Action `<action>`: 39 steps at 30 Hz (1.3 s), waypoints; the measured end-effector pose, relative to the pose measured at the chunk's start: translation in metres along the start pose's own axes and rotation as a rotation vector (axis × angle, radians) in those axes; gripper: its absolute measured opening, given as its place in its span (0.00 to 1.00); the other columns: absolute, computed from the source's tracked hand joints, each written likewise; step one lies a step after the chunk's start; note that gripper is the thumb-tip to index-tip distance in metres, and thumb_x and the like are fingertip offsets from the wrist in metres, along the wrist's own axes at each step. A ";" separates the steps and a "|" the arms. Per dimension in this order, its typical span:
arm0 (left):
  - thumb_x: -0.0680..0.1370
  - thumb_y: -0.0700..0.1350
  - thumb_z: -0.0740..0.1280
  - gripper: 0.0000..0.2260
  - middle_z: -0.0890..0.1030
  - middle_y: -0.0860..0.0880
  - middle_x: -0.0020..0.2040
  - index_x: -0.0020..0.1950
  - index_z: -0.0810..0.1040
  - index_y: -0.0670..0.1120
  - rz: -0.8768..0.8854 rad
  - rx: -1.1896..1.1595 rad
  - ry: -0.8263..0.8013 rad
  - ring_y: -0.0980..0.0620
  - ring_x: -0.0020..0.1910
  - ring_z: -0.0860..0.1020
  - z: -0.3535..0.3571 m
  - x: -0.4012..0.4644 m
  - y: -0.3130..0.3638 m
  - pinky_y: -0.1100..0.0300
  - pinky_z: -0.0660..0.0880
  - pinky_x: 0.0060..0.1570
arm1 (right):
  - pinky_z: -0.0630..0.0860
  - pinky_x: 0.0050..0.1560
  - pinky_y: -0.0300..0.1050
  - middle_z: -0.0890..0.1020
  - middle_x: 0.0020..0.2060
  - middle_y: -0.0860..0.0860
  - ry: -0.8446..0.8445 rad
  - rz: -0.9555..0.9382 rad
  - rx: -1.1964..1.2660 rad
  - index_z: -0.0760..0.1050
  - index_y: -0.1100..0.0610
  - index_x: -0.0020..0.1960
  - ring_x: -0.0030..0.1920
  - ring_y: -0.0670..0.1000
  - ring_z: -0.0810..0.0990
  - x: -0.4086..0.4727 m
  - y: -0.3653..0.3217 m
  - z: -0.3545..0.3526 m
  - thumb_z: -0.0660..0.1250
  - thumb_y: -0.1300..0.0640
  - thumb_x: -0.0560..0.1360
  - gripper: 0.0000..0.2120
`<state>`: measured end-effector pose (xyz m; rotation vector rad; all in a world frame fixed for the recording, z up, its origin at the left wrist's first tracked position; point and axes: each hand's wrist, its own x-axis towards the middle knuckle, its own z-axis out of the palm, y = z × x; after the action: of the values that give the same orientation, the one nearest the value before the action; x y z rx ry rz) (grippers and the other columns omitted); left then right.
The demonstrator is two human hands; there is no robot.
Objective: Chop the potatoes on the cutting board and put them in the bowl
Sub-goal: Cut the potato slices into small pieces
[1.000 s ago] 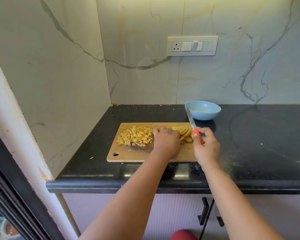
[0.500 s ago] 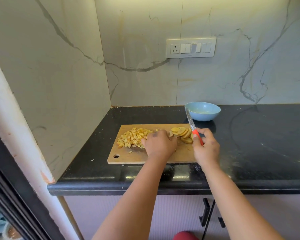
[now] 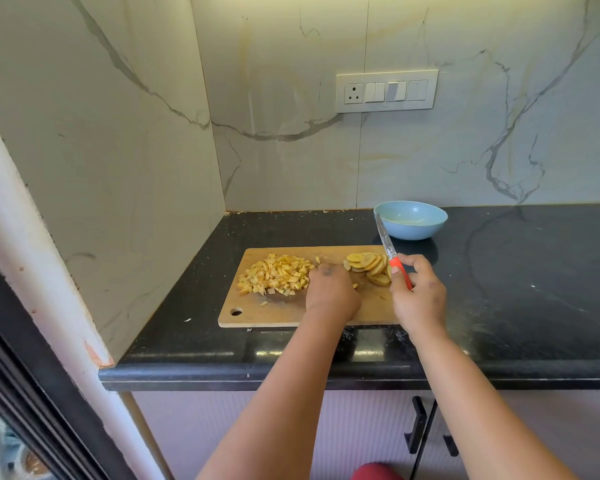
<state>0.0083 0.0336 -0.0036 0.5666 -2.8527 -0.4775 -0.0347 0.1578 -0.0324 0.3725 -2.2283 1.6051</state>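
Potato pieces lie in two groups on the rectangular wooden cutting board (image 3: 284,311) in the head view, the only view there is. A loose heap of small yellow potato cubes (image 3: 274,274) covers the left half of the board, and a fanned row of round potato slices (image 3: 366,265) with skin on their edges sits at the far right. The left hand (image 3: 331,289) rests knuckles-up on the board between the two groups, its curled fingers at the right edge of the heap; whether they pinch any pieces or only push against them I cannot tell. The right hand (image 3: 418,296) is clamped on the orange handle of a steel-bladed knife (image 3: 390,249), whose blade points up and away, raised clear of the board above the slices. The light blue round bowl (image 3: 410,220) stands on the black stone counter (image 3: 516,271) just beyond the board's far right corner, and no potato shows in it.

Chopping is in hand and roughly half done by the look of it: the cubes are being swept aside to free cutting room. Next, the slices need to be gathered under the left fingertips and the blade brought down across them, before anything goes to the bowl.
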 end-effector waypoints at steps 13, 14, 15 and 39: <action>0.78 0.49 0.70 0.08 0.78 0.48 0.63 0.52 0.82 0.46 0.327 -0.030 0.064 0.48 0.63 0.73 -0.016 0.001 -0.037 0.59 0.69 0.56 | 0.69 0.35 0.34 0.83 0.48 0.52 -0.012 -0.005 -0.017 0.75 0.51 0.58 0.44 0.50 0.79 0.001 0.000 0.000 0.62 0.54 0.81 0.07; 0.78 0.49 0.69 0.09 0.77 0.48 0.64 0.52 0.83 0.45 0.351 -0.017 0.086 0.48 0.65 0.71 -0.014 -0.001 -0.036 0.59 0.68 0.58 | 0.70 0.35 0.35 0.83 0.48 0.51 -0.011 -0.002 -0.024 0.75 0.51 0.58 0.44 0.50 0.79 0.001 0.000 0.000 0.62 0.54 0.81 0.07; 0.78 0.49 0.69 0.10 0.76 0.47 0.65 0.52 0.83 0.44 0.373 -0.005 0.097 0.47 0.66 0.70 -0.012 -0.003 -0.035 0.58 0.68 0.60 | 0.70 0.35 0.35 0.82 0.47 0.51 -0.012 0.001 -0.030 0.74 0.50 0.58 0.45 0.51 0.79 0.001 -0.001 0.000 0.62 0.53 0.81 0.07; 0.77 0.54 0.70 0.18 0.80 0.50 0.62 0.64 0.80 0.46 0.276 -0.237 0.109 0.51 0.62 0.75 0.009 0.003 -0.056 0.58 0.70 0.63 | 0.65 0.30 0.40 0.73 0.34 0.45 -0.273 -0.081 -0.514 0.74 0.51 0.55 0.33 0.45 0.72 -0.059 -0.031 -0.018 0.62 0.59 0.79 0.07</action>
<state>0.0221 -0.0146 -0.0307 0.1484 -2.6608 -0.6969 0.0333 0.1656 -0.0270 0.5466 -2.6795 0.9306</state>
